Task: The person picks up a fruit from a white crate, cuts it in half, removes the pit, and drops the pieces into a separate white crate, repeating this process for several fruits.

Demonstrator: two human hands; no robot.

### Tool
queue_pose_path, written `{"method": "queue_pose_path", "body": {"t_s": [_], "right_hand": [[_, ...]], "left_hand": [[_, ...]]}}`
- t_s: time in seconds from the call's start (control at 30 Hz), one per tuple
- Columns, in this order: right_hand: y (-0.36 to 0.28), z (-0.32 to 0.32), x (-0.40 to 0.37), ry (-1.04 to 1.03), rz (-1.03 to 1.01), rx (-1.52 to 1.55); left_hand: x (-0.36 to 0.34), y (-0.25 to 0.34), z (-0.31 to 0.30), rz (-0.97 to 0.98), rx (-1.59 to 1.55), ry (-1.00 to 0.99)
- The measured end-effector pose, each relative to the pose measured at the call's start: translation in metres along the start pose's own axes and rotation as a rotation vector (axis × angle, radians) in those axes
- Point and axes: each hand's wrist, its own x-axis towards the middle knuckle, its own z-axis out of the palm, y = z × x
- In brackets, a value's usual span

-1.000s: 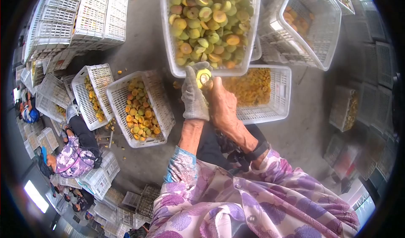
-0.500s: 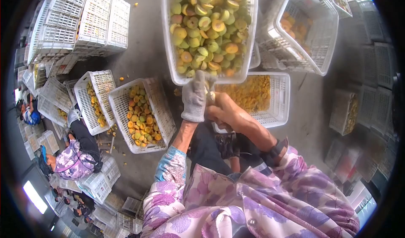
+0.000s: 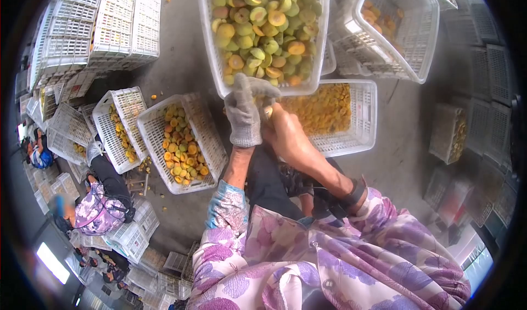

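My left hand (image 3: pixel 245 112), in a grey knitted glove, is closed at the near edge of a white crate (image 3: pixel 324 46) full of halved green and yellow fruit (image 3: pixel 263 32). What its curled fingers hold is too hidden to name. My right hand (image 3: pixel 288 134), bare, with a dark band at the wrist, is closed right beside the glove. A small pale object shows at its fingertips, too small to make out. Under and behind my right hand stands a lower white crate (image 3: pixel 369 118) with orange-yellow fruit pieces (image 3: pixel 326 109).
Two tilted crates of fruit (image 3: pixel 184 145) (image 3: pixel 123 129) stand at left, below stacked white crates (image 3: pixel 112 24). Another crate (image 3: pixel 420 41) stands upper right. A person (image 3: pixel 99 200) sits at far left. Fruit bits lie on the floor (image 3: pixel 181 46).
The view has shifted slightly, so the crates appear higher and further left. My gloved fingers have spread toward the right over my right hand, which has turned a little.
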Motion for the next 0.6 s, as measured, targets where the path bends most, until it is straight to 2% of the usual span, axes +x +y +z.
{"method": "queue_pose_path", "body": {"t_s": [0.03, 0.07, 0.1, 0.17, 0.2, 0.23, 0.3, 0.33, 0.4, 0.43, 0.5, 0.53, 0.57, 0.6], "right_hand": [[0.003, 0.001, -0.004, 0.146, -0.216, -0.327], [0.002, 0.001, -0.007, 0.099, -0.081, -0.421], [0.007, -0.001, -0.009, 0.096, -0.079, -0.424], [0.018, -0.007, -0.015, -0.009, -0.014, -0.164], [0.023, -0.009, -0.013, -0.042, 0.042, -0.186], [0.01, -0.017, -0.014, -0.165, 0.249, 0.006], [-0.01, -0.041, -0.019, -0.384, 0.426, 0.396], [-0.016, -0.046, -0.021, -0.385, 0.429, 0.398], [-0.021, -0.05, -0.029, -0.422, 0.478, 0.539], [-0.019, -0.052, -0.032, -0.423, 0.482, 0.541], [-0.011, -0.056, -0.038, -0.481, 0.454, 0.443], [-0.003, -0.05, -0.042, -0.479, 0.463, 0.441], [0.008, -0.038, -0.047, -0.24, 0.264, 0.118], [0.015, -0.033, -0.05, -0.002, 0.056, -0.203]], "left_hand": [[0.001, 0.0, -0.002, 0.041, 0.051, -0.094], [0.0, -0.001, 0.007, 0.115, 0.145, -0.005], [0.004, -0.003, 0.005, 0.113, 0.141, -0.004], [0.009, -0.013, -0.001, -0.014, 0.346, -0.271], [0.009, -0.02, -0.002, 0.054, 0.425, -0.302], [0.008, -0.017, 0.0, 0.044, 0.401, -0.311], [0.004, -0.015, 0.005, -0.052, 0.198, -0.307], [0.0, -0.013, 0.009, -0.055, 0.199, -0.307], [-0.011, -0.007, 0.015, -0.406, -0.164, -0.095], [-0.011, -0.003, 0.013, -0.411, -0.163, -0.095], [-0.011, 0.003, 0.011, -0.369, -0.082, -0.291], [-0.015, 0.002, 0.011, -0.095, 0.008, -0.359], [-0.016, -0.004, 0.014, -0.102, 0.003, -0.359], [-0.017, -0.015, 0.021, 0.029, 0.172, -0.282]]}}
